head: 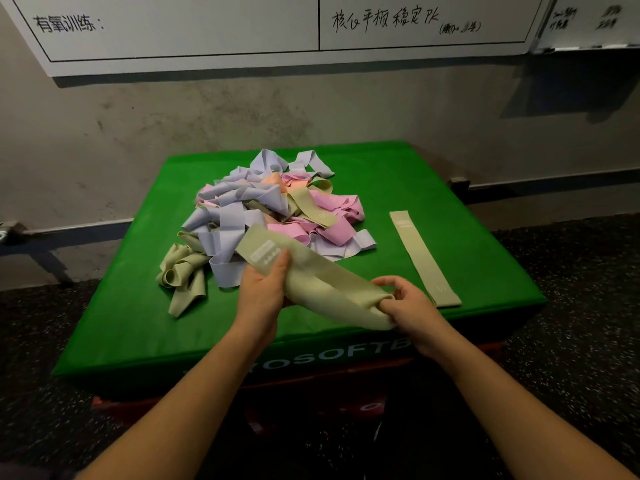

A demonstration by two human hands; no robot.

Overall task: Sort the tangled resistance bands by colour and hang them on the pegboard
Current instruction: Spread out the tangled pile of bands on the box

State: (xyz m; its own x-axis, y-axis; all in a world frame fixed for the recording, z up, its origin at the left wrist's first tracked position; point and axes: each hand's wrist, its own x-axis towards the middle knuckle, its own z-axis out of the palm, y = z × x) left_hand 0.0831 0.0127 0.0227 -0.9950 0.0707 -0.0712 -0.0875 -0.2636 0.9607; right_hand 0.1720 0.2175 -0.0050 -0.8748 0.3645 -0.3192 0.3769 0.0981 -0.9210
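Observation:
A tangled heap of resistance bands (273, 206) in lilac, pink, peach and olive green lies on the green soft box (415, 181). I hold one olive-green band (322, 282) stretched between both hands just in front of the heap. My left hand (263, 289) grips its labelled end, thumb on top. My right hand (408, 303) pinches its other, bunched end. A second olive-green band (420, 258) lies flat and straight on the right side of the box. No pegboard is in view.
A loose clump of olive-green bands (181, 275) sits at the heap's front left. Whiteboards (207, 26) with handwriting hang on the concrete wall behind. Dark speckled floor (571, 306) surrounds the box.

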